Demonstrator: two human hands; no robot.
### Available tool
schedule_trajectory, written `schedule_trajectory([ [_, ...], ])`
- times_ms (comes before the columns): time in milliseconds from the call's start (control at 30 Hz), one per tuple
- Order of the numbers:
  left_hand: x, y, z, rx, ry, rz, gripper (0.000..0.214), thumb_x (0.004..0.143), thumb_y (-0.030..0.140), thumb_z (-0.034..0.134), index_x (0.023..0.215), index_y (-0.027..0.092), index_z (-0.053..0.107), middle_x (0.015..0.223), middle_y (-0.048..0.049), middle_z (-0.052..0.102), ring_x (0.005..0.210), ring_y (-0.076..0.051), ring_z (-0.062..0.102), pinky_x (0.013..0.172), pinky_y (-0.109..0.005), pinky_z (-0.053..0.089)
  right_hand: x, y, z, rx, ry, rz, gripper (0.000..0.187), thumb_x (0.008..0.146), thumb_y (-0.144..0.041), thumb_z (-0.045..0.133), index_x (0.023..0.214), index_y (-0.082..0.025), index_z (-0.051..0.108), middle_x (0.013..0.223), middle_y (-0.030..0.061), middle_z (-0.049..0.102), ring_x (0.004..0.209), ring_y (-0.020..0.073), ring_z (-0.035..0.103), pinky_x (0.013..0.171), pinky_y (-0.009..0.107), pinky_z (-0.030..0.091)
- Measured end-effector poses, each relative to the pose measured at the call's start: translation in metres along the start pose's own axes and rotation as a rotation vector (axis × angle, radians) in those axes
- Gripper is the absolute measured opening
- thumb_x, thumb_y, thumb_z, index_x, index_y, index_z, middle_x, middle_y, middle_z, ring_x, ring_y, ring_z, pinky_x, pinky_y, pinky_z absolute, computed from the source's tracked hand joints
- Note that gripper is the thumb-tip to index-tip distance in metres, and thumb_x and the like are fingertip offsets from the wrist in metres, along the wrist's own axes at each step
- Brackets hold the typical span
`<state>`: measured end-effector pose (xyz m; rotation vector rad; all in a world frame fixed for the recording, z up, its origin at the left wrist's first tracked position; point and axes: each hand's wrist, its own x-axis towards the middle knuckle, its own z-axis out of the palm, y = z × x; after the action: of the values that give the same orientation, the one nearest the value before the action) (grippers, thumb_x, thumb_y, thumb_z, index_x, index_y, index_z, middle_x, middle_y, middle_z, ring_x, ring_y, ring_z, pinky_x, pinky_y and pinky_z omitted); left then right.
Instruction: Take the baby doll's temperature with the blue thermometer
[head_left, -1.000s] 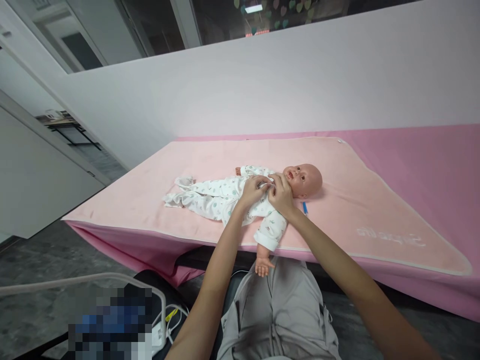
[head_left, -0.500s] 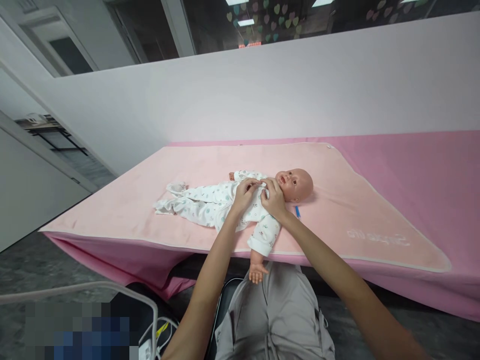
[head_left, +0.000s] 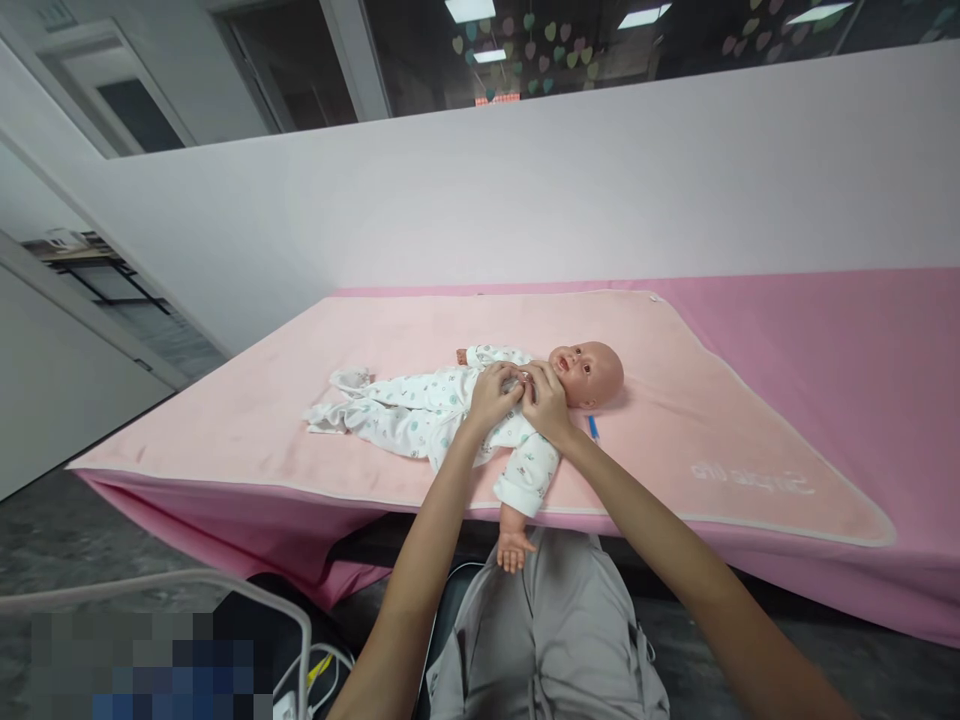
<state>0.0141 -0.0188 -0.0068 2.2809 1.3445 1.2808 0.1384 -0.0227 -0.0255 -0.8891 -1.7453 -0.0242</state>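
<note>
Head view: peach plastic baby doll lies on its back on a pale pink fleece blanket over the pink-covered bench, its near arm hanging off the front edge. Our left hand and right hand meet at the collar of its white printed fabric sleepsuit, each grip pinched on cloth below the chin. We judge a neck fastening is being worked; the next move calls for fine fingertip alignment, with the doll kept steady.
</note>
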Motion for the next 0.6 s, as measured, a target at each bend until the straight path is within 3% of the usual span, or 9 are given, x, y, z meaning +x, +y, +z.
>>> schedule_trajectory([
  [600, -0.001, -0.001, -0.001, -0.189, 0.019, -0.057, 0.016, 0.078, 0.017, 0.046, 0.083, 0.019, 0.060, 0.091, -0.0026, 0.059, 0.090, -0.016, 0.054, 0.085, -0.029, 0.042, 0.000, 0.007, 0.003, 0.077, 0.020, -0.069, 0.037, 0.070, -0.002, 0.043, 0.097, -0.021, 0.060, 0.102, 0.0074, 0.053, 0.098, 0.0196, 0.054, 0.086, 0.035, 0.050],
])
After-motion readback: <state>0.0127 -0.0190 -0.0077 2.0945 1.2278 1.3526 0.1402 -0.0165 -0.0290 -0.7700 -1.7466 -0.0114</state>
